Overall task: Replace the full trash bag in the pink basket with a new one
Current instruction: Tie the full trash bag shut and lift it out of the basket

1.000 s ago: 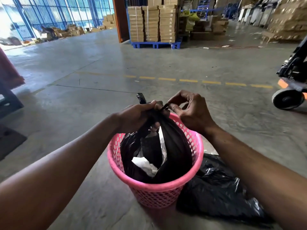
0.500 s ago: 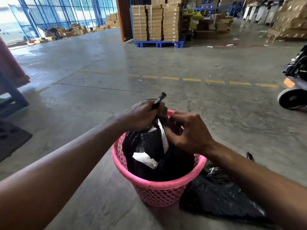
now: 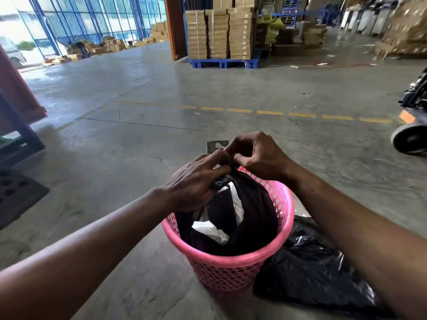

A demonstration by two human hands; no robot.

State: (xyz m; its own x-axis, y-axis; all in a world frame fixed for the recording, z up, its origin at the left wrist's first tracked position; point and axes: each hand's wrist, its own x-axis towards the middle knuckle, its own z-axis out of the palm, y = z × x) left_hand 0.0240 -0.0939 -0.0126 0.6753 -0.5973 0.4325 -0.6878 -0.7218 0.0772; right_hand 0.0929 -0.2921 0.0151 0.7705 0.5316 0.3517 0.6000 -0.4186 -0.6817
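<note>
Both grips pinch trash bag neck | right hand risen from basket | left hand unmoved

One pink basket — two black bags — two hands.

Pink lattice basket, black trash bag, yellow dashed floor line, blue pallet

Concrete floor holding a pink basket, a black bag touching it, and a distant blue pallet.
</note>
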